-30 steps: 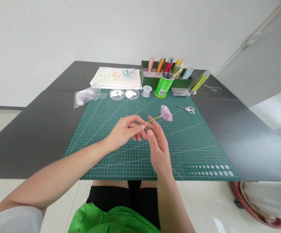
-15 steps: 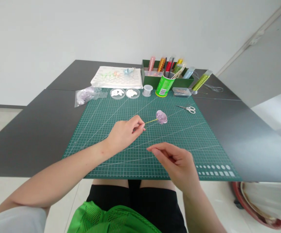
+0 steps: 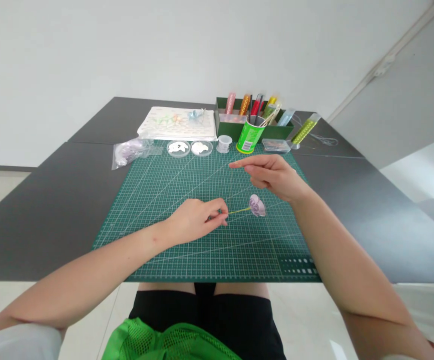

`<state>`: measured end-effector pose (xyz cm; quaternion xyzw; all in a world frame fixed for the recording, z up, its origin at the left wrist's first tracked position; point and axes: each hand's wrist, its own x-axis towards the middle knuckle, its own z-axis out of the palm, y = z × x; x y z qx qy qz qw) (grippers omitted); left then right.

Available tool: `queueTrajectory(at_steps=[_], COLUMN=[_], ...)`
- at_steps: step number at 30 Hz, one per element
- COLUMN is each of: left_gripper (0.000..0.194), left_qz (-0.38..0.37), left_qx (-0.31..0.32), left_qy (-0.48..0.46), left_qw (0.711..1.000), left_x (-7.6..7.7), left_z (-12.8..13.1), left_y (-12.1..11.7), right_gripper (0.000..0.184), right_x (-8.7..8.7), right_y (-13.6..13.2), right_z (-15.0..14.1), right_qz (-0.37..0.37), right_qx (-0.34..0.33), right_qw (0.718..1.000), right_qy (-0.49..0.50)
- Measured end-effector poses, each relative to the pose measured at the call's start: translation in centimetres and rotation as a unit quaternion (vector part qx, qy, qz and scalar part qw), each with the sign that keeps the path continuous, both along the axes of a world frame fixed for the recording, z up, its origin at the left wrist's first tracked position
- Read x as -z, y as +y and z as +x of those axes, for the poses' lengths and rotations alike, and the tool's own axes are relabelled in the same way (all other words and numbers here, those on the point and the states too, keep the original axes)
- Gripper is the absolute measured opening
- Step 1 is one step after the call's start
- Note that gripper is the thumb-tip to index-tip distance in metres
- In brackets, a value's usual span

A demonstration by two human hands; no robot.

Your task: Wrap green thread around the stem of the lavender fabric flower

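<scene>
My left hand [image 3: 201, 217] is closed in a pinch on the thin green stem of a pale purple artificial flower [image 3: 257, 205]. The bloom points right, a little above the green cutting mat [image 3: 145, 195]. Farther forward, my right hand [image 3: 273, 175] is raised over the mat with its index finger stretched out to the left and the other fingers partly bent. Nothing shows between its fingers. It covers the spot where the small white-handled scissors lay. Beyond it stand a clear spool [image 3: 224, 144] and two shallow dishes of white pieces, the right-hand dish [image 3: 201, 148] being nearer.
A green can [image 3: 250, 137] holds sticks and dark tools. Behind it, a dark green box [image 3: 227, 130] contains coloured tubes. White sheets [image 3: 149, 131] and a plastic bag [image 3: 126, 151] lie at left. A flat clear case [image 3: 276, 146] and a yellow-green tube [image 3: 305, 131] are at right.
My right hand has moved forward from near the mat's front and now covers the scissors, its index finger extended. My left hand has shifted slightly nearer to me with the flower.
</scene>
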<state>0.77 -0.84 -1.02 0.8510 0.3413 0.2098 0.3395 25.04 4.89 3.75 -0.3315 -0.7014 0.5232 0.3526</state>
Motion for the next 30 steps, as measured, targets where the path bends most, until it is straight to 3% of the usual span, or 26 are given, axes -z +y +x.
queueTrajectory(at_steps=[6, 9, 12, 15, 19, 25, 30], left_gripper=[0.010, 0.014, 0.015, 0.014, 0.014, 0.015, 0.014], left_qz=[-0.095, -0.104, -0.087, -0.064, -0.026, 0.023, 0.032], left_qx=[0.027, 0.010, -0.028, -0.079, -0.153, -0.213, -0.218], left_qy=[-0.070, -0.104, -0.142, -0.173, -0.197, -0.164, -0.108], left_qw=[0.993, 0.989, 0.986, 0.980, 0.968, 0.963, 0.969], left_x=[-0.3, -0.4, -0.5, -0.8, -1.0, -0.4, 0.5], left_z=[0.0, -0.1, -0.4, -0.9, -1.3, -1.7, -1.7], left_y=[-0.1, 0.2, 0.8, 1.3, 2.0, 2.9, 3.4], right_gripper=[0.045, 0.047, 0.046, 0.041, 0.035, 0.034, 0.032], right_x=[4.3, 5.8, 6.7, 7.0, 6.3, 5.3, 5.4], right_y=[1.8, 2.0, 2.2, 2.3, 1.7, 0.7, 0.7], right_z=[0.7, 0.6, 0.4, 0.3, -0.1, -0.7, -0.8], right_qz=[-0.075, -0.096, -0.067, -0.012, 0.009, -0.009, -0.046], right_qx=[-0.059, -0.066, -0.071, -0.075, -0.098, -0.178, -0.258], right_qw=[0.995, 0.991, 0.990, 0.988, 0.979, 0.968, 0.956], right_qy=[-0.038, -0.070, -0.105, -0.133, -0.180, -0.176, -0.132])
